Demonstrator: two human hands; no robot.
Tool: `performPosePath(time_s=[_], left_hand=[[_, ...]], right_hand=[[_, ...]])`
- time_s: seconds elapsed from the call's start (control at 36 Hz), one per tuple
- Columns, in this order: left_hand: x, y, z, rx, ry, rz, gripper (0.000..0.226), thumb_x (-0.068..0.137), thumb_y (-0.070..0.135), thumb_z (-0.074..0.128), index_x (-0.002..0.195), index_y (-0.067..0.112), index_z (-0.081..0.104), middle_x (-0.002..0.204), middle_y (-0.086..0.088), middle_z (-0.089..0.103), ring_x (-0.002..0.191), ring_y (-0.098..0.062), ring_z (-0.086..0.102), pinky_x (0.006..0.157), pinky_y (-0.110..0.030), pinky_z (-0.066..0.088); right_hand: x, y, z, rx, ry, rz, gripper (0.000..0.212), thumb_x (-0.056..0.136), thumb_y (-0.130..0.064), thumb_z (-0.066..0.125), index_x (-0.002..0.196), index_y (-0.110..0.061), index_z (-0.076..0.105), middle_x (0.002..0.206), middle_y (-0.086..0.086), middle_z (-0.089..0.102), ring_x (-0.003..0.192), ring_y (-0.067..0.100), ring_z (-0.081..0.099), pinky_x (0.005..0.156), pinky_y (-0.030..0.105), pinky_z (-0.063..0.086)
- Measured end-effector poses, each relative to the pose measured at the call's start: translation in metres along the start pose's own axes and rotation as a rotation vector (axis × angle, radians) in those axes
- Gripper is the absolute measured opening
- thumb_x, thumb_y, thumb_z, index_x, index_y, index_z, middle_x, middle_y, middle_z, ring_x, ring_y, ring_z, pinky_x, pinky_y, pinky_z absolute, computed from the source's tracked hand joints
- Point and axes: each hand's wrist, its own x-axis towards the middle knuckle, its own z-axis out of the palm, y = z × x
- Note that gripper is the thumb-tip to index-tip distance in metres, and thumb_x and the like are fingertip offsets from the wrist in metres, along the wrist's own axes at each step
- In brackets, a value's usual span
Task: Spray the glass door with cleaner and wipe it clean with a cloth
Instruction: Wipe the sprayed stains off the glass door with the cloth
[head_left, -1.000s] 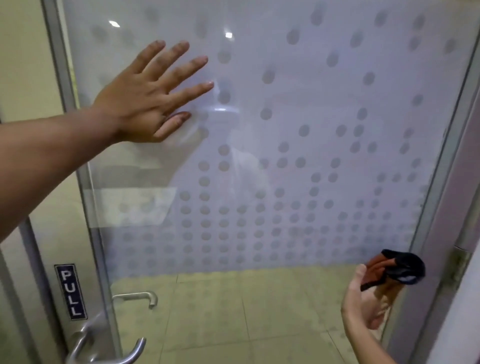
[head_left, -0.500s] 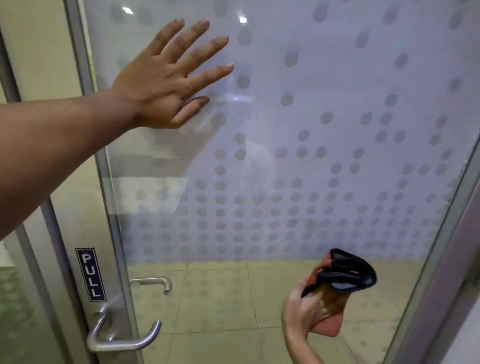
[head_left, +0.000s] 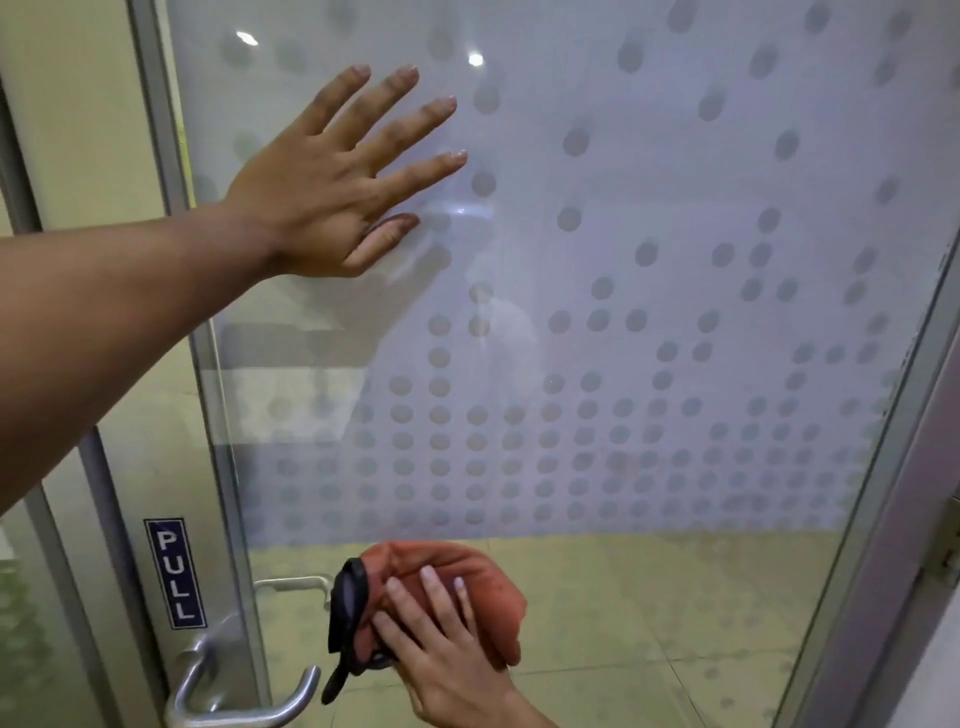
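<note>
The glass door (head_left: 649, 312) fills the view, frosted with a pattern of grey dots above and plain see-through glass below. My left hand (head_left: 332, 182) lies flat on the upper left of the pane with its fingers spread. My right hand (head_left: 436, 644) presses an orange cloth with a black edge (head_left: 467, 577) against the low, clear part of the glass, near the left side. No spray bottle is in view.
A metal lever handle (head_left: 244, 696) sticks out at the bottom left, under a blue PULL sign (head_left: 174, 571). The door's metal frame (head_left: 914, 467) runs down the right side. A tiled floor shows through the lower glass.
My right hand has carried the cloth from the lower right leftward and now presses it on the glass near the handle. My left hand stays flat on the pane.
</note>
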Motion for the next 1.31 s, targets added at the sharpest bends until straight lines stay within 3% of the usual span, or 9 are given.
performPosePath(time_s=[0.17, 0.33, 0.44, 0.58, 0.69, 0.86, 1.03, 1.19, 1.31], left_hand=[[0.000, 0.000, 0.001, 0.020, 0.000, 0.010, 0.063, 0.105, 0.049, 0.016, 0.163, 0.024, 0.011, 0.170, -0.016, 0.008, 0.156, -0.043, 0.005, 0.126, -0.059, 0.008], [0.000, 0.002, 0.000, 0.021, 0.009, -0.004, 0.062, 0.106, 0.047, 0.020, 0.163, 0.024, 0.016, 0.170, -0.015, 0.011, 0.156, -0.042, 0.007, 0.126, -0.058, 0.009], [0.000, 0.001, 0.001, 0.032, 0.023, -0.003, 0.061, 0.106, 0.045, 0.024, 0.163, 0.024, 0.018, 0.170, -0.015, 0.014, 0.156, -0.042, 0.010, 0.126, -0.058, 0.012], [0.001, 0.000, 0.003, 0.030, 0.038, 0.005, 0.061, 0.106, 0.045, 0.026, 0.162, 0.024, 0.019, 0.169, -0.014, 0.015, 0.156, -0.042, 0.011, 0.125, -0.058, 0.014], [0.001, -0.001, 0.003, 0.026, 0.045, 0.013, 0.061, 0.105, 0.045, 0.028, 0.162, 0.024, 0.019, 0.170, -0.014, 0.014, 0.156, -0.042, 0.011, 0.125, -0.059, 0.015], [0.000, -0.002, 0.005, 0.024, 0.053, 0.012, 0.062, 0.105, 0.045, 0.028, 0.163, 0.024, 0.019, 0.170, -0.013, 0.013, 0.156, -0.041, 0.010, 0.126, -0.058, 0.014], [0.000, -0.002, 0.006, 0.014, 0.056, 0.013, 0.062, 0.105, 0.045, 0.030, 0.163, 0.024, 0.018, 0.170, -0.013, 0.013, 0.156, -0.041, 0.009, 0.125, -0.059, 0.015], [0.001, -0.002, 0.006, 0.009, 0.034, 0.009, 0.063, 0.105, 0.046, 0.026, 0.163, 0.025, 0.015, 0.171, -0.013, 0.009, 0.157, -0.040, 0.006, 0.126, -0.059, 0.013], [0.000, -0.002, 0.006, 0.011, 0.032, 0.006, 0.063, 0.105, 0.046, 0.025, 0.163, 0.025, 0.015, 0.171, -0.012, 0.008, 0.157, -0.039, 0.006, 0.126, -0.059, 0.013]], right_hand=[[0.024, 0.018, -0.008, -0.073, 0.087, -0.051, 0.055, 0.102, -0.053, 0.036, 0.154, -0.035, 0.039, 0.168, 0.000, 0.021, 0.154, 0.034, 0.017, 0.124, 0.056, 0.007], [0.046, 0.040, -0.030, -0.146, 0.082, -0.068, 0.061, 0.098, -0.059, 0.044, 0.155, -0.037, 0.036, 0.166, -0.002, 0.026, 0.154, 0.033, 0.018, 0.125, 0.055, 0.005], [0.069, 0.056, -0.048, -0.122, 0.126, -0.003, 0.059, 0.097, -0.058, 0.046, 0.152, -0.038, 0.040, 0.165, -0.001, 0.029, 0.153, 0.031, 0.021, 0.123, 0.055, 0.013], [0.114, 0.084, -0.082, -0.099, 0.225, 0.138, 0.064, 0.094, -0.059, 0.051, 0.152, -0.036, 0.040, 0.163, 0.003, 0.032, 0.151, 0.034, 0.025, 0.119, 0.060, 0.019], [0.146, 0.115, -0.107, -0.136, 0.332, 0.269, 0.062, 0.098, -0.059, 0.042, 0.154, -0.033, 0.036, 0.162, 0.009, 0.032, 0.150, 0.038, 0.024, 0.121, 0.063, 0.010], [0.171, 0.144, -0.128, -0.185, 0.480, 0.326, 0.054, 0.102, -0.051, 0.040, 0.150, -0.028, 0.045, 0.159, 0.011, 0.035, 0.151, 0.039, 0.023, 0.117, 0.067, 0.021], [0.187, 0.175, -0.144, -0.215, 0.620, 0.419, 0.055, 0.096, -0.045, 0.058, 0.145, -0.021, 0.053, 0.155, 0.011, 0.044, 0.150, 0.040, 0.025, 0.116, 0.069, 0.023], [0.181, 0.171, -0.149, -0.159, 0.542, 0.269, 0.057, 0.099, -0.048, 0.046, 0.148, -0.018, 0.050, 0.156, 0.010, 0.044, 0.149, 0.038, 0.030, 0.117, 0.065, 0.025], [0.169, 0.164, -0.143, -0.175, 0.429, 0.156, 0.074, 0.095, -0.065, 0.043, 0.155, -0.022, 0.036, 0.162, 0.011, 0.031, 0.152, 0.038, 0.024, 0.120, 0.063, 0.018]])
